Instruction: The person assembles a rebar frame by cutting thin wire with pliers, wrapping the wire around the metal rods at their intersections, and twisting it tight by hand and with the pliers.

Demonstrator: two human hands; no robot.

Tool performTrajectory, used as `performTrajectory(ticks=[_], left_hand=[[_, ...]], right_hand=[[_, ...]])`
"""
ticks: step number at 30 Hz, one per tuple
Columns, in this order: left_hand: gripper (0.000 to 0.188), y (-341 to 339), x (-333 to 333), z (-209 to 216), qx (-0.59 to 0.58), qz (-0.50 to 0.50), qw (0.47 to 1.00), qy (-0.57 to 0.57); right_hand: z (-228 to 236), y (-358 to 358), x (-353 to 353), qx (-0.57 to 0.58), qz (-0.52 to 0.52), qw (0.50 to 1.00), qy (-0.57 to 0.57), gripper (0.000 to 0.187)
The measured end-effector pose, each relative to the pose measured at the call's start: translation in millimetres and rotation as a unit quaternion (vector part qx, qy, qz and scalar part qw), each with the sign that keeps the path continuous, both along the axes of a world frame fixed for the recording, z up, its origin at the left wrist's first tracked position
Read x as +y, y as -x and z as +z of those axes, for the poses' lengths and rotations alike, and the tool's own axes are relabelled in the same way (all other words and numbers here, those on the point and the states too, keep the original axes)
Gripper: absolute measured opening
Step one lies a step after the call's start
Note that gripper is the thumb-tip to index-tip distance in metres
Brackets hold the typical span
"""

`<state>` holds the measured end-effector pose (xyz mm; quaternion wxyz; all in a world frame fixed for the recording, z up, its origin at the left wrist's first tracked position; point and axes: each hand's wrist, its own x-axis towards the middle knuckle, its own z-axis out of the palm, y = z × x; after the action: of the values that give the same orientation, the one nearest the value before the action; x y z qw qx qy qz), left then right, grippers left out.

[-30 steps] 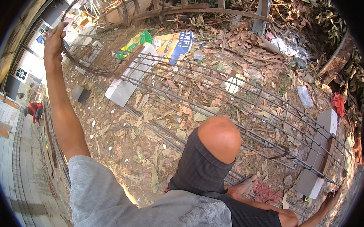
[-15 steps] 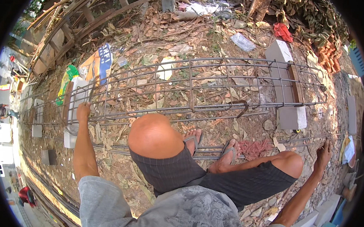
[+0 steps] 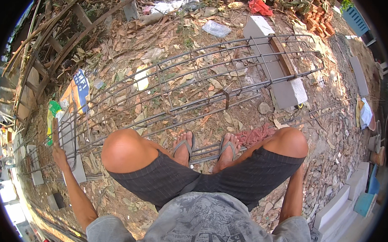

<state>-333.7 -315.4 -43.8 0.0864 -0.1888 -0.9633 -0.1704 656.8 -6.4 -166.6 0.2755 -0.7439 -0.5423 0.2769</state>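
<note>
A long cage of steel reinforcing bars (image 3: 203, 105) stretches across the ground in front of my bent legs, with its squared stirrups tied along it. White concrete blocks hold it up; one block (image 3: 265, 68) is under its far right end, another (image 3: 73, 148) near my left hand. Brown wooden strips lie on these blocks. My left hand (image 3: 59, 155) is closed at the near end of the left wooden strip (image 3: 55, 130), beside the cage's bars; what its fingers grip is too small to tell. My right forearm rises to my right knee, which hides that hand.
Loose bars run under my sandalled feet, beside a dark red cloth (image 3: 256, 136). Dry leaves cover the ground. Stacked bricks (image 3: 319, 18) and a blue plastic crate (image 3: 356, 20) stand at the far right, wooden poles (image 3: 45, 49) at the far left. Pale blocks (image 3: 340, 198) line the right side.
My left hand has shifted from a bar of the cage to the wooden strip's near end. My right hand has drawn back from the ground at right, behind my knee. The view has turned right.
</note>
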Motion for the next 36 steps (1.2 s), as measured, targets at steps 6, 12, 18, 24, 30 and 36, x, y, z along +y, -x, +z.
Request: performTrajectory(ticks=[6,12,18,24,30,36], left_hand=[[0.063,-103,-157,11,0.148,0.106,0.983,0.013],[0.046,-252,-207,-78,-0.385,0.307,0.827,-0.271],[0.048,-261,-136,-121,-0.505,0.163,0.805,-0.264],[0.046,-321,37,-222,-0.541,0.104,0.792,-0.264],[0.045,-364,79,-265,-0.575,0.107,0.772,-0.25],[0.043,-336,4,-251,-0.553,0.173,0.776,-0.252]], right_hand=[[-39,102,-104,-0.032,0.056,0.996,0.063,0.06],[-55,141,-138,-0.051,0.093,0.989,0.107,0.06],[-51,157,-137,-0.055,0.109,0.986,0.114,0.061],[-84,174,-129,-0.051,0.125,0.98,0.145,0.061],[-76,194,-120,-0.093,0.098,0.974,0.181,0.062],[-120,289,-102,-0.146,0.137,0.949,0.244,0.063]])
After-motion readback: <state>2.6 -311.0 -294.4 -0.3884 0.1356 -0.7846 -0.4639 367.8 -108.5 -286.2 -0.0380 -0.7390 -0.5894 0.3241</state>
